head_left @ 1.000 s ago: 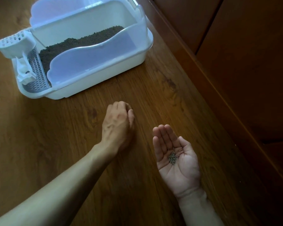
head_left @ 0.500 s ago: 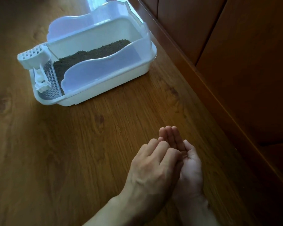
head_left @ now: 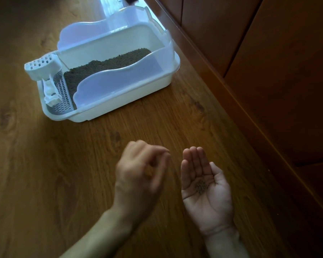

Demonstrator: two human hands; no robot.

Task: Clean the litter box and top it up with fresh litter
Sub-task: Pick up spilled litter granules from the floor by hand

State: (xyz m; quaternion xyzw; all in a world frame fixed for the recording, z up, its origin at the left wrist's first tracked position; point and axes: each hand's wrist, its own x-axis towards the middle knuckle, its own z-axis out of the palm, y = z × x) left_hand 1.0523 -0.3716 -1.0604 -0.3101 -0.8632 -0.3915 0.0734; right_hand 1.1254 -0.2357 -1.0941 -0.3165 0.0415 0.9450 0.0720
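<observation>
Cupping loose litter pellets in its flat, upturned palm, right hand hovers near litter box on floor. Left hand blurred, fingers curled; contents indeterminate. Risk: tilting spills pellets.

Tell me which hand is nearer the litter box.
Left. The left hand hovers over the floor just below the litter box, fingers curled and blurred. The right hand lies farther right, palm up, cupping litter grains.

Litter box on floor; scoop at left end.
</observation>
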